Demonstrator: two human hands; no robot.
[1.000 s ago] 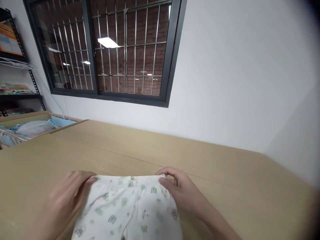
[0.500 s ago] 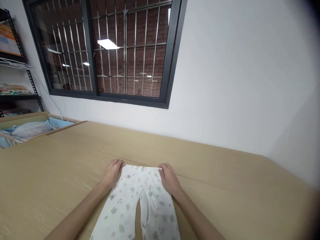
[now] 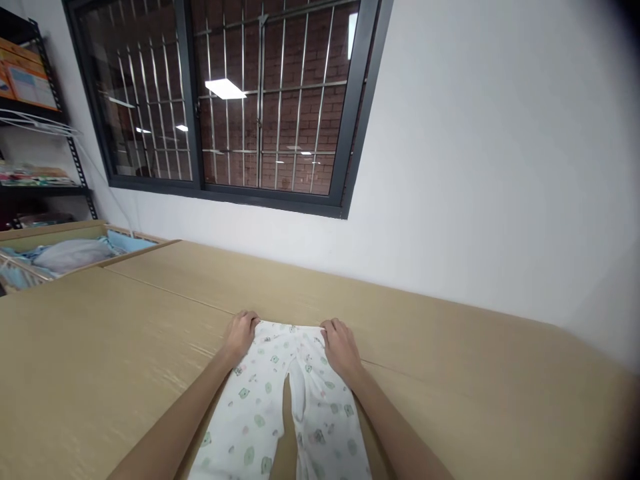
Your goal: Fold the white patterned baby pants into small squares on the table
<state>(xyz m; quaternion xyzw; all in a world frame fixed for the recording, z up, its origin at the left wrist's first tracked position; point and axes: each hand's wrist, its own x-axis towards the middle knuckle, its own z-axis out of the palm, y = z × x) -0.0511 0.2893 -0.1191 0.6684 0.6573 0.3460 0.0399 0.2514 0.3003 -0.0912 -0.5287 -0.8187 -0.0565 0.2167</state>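
Note:
A small pair of white baby trousers (image 3: 280,400) with a green and pink print lies flat on the wooden table (image 3: 450,373), waistband away from me, legs towards me. My left hand (image 3: 241,333) grips the left corner of the waistband. At the right corner, my right hand (image 3: 341,347) holds the waistband the same way. Both arms reach forward along the outer edges of the trouser legs.
At the far left stands a cardboard box (image 3: 60,233) with pale blue and grey cloth (image 3: 75,253) inside. Behind it is a dark shelf rack (image 3: 30,120). A barred window (image 3: 240,100) and a white wall lie beyond the table's far edge.
My hands have pushed the trousers away from me across the table and laid them out flat. The legs now lie spread apart with a gap between them.

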